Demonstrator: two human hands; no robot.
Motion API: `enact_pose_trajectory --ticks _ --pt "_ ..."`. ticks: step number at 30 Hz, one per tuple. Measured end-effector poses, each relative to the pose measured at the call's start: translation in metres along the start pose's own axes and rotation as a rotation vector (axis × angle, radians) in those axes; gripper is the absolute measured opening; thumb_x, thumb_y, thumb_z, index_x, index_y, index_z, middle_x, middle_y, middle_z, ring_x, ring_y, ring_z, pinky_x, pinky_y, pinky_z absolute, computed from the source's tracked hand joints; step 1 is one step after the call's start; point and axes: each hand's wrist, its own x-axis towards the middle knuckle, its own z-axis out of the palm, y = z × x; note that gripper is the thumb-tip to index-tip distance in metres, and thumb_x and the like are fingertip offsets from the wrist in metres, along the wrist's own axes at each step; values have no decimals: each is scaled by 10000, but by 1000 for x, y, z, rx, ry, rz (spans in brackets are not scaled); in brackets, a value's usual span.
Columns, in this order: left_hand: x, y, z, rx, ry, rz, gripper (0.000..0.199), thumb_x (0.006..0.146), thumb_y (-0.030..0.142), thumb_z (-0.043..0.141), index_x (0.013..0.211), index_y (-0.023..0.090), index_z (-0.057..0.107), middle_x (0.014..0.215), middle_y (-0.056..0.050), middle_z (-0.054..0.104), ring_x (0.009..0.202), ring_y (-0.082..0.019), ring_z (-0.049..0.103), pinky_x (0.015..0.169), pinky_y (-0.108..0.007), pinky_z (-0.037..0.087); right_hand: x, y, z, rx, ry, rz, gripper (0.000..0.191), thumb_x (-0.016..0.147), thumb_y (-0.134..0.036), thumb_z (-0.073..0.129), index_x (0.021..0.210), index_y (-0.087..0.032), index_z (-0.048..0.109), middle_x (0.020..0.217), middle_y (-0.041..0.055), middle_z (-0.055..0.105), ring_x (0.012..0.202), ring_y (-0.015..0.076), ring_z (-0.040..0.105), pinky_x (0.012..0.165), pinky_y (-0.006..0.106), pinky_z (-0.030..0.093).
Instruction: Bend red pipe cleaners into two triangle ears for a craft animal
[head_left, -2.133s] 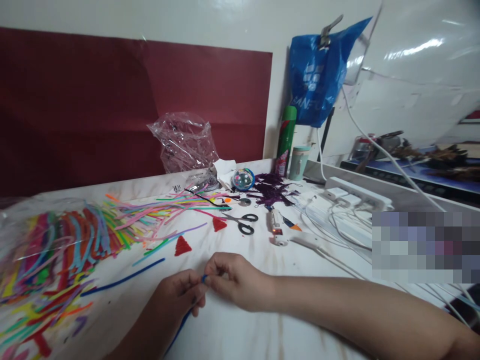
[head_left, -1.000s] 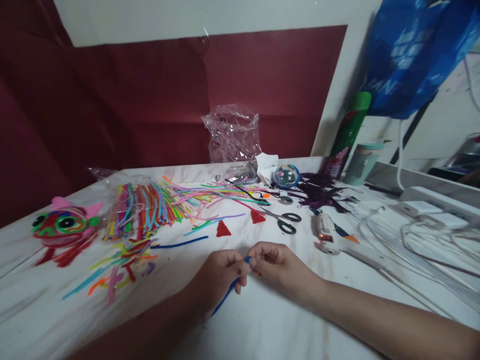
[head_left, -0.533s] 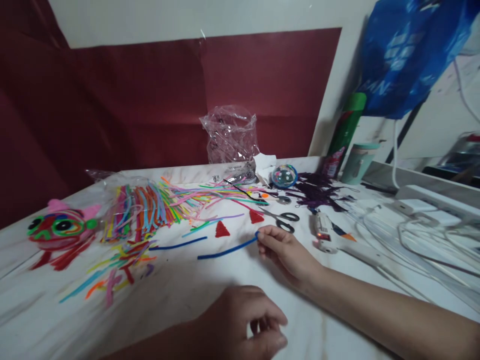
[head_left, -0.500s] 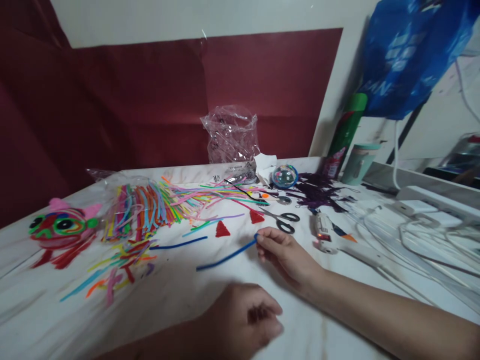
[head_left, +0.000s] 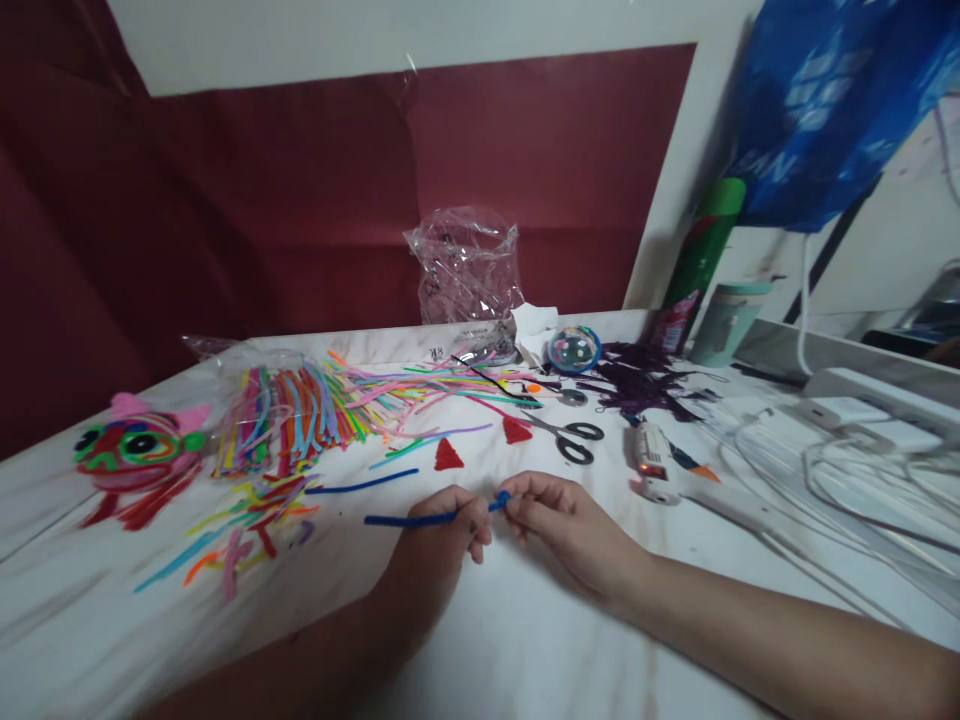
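A blue pipe cleaner (head_left: 405, 521) runs through both hands above the white marbled table. My left hand (head_left: 450, 530) is closed on its middle, and the straight free length sticks out to the left. My right hand (head_left: 551, 510) pinches the other end, where a small blue curl shows at the fingertips. Just beyond lies a second dark blue pipe cleaner (head_left: 364, 482). Two red fuzzy triangles, one the nearer red triangle (head_left: 449, 454), rest past my hands, beside black-handled scissors (head_left: 574, 440).
At left sit a colourful pipe-cleaner mask (head_left: 139, 450), a bagged bundle of pipe cleaners (head_left: 285, 415) and loose scraps (head_left: 234, 560). A clear dome (head_left: 574, 350) and purple strands (head_left: 649, 378) lie at the back. A white glue gun (head_left: 651, 455) and cables (head_left: 825, 480) occupy the right.
My left hand has moved up and forward from the near table and taken hold of the blue pipe cleaner. My right hand still pinches the end, which now shows a curl.
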Motion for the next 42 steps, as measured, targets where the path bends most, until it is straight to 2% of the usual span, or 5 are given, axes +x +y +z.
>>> enact_pose_trajectory --ticks 9,16,23,34,42 --pt "0 8 0 104 32 -11 182 683 256 515 524 169 500 457 41 479 439 -89 399 481 -224 302 1 5 -6 -276 -23 -68 326 724 -469 602 658 -154 552 538 -33 459 513 89 366 497 230 260" --pt "-5 17 0 291 64 44 204 658 223 525 475 174 449 427 62 373 433 -80 311 454 -211 249 -4 -9 -13 -888 -154 -412 126 795 -165 473 702 -175 557 643 17 534 585 127 460 537 238 346" --pt "-11 22 2 414 30 132 209 673 240 520 482 173 466 465 48 383 487 -98 346 482 -220 265 -7 -13 -16 -1109 -322 -618 193 828 -139 408 753 -162 584 705 82 553 676 175 502 612 280 397" --pt "6 10 -2 -360 33 36 246 689 288 586 527 168 444 483 56 433 462 -75 369 501 -231 299 4 -13 -9 -297 -19 -126 310 677 -456 658 712 -161 572 623 -12 517 578 108 441 554 242 345" --pt "-4 6 7 -326 -52 -33 262 684 341 612 548 156 485 491 39 476 470 -83 412 513 -243 319 -1 -2 -1 -37 1 -43 342 609 -435 734 724 -149 584 545 -22 575 544 101 502 570 244 365"
